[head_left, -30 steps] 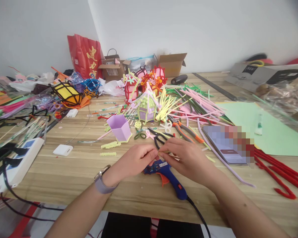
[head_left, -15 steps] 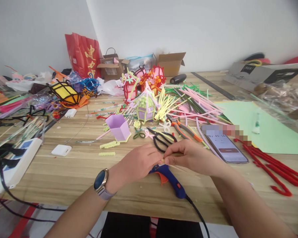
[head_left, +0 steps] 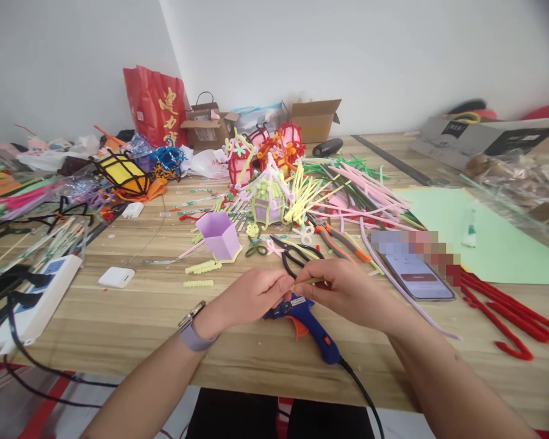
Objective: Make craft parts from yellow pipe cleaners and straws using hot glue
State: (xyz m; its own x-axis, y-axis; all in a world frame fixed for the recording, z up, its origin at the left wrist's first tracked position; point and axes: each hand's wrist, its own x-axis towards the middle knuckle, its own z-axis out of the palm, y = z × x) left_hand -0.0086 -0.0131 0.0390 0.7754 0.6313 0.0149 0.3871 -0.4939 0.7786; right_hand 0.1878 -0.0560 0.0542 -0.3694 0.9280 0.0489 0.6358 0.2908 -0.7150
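Note:
My left hand (head_left: 256, 294) and my right hand (head_left: 343, 285) meet fingertip to fingertip above a blue glue gun (head_left: 308, 320). Both are closed in a pinch; a thin yellowish strand (head_left: 307, 281) shows at the fingers of my right hand. What my left fingertips hold is too small to make out. Black scissors (head_left: 297, 253) lie just beyond the hands. Left of them stands a purple open cup (head_left: 219, 236) beside two pale yellow braided strips (head_left: 200, 267). A small green and purple lantern (head_left: 268, 201) stands further back.
Orange-handled pliers (head_left: 341, 241), a phone (head_left: 416, 271) and red fuzzy stems (head_left: 507, 308) lie to the right. A white power strip (head_left: 39, 302) is at the left. Finished lanterns, loose stems, a red bag (head_left: 155, 107) and boxes fill the back.
My left wrist has turned, so the watch face now shows edge-on. The fingertips have shifted slightly left and up, and the yellowish strand is more visible. The view has moved slightly.

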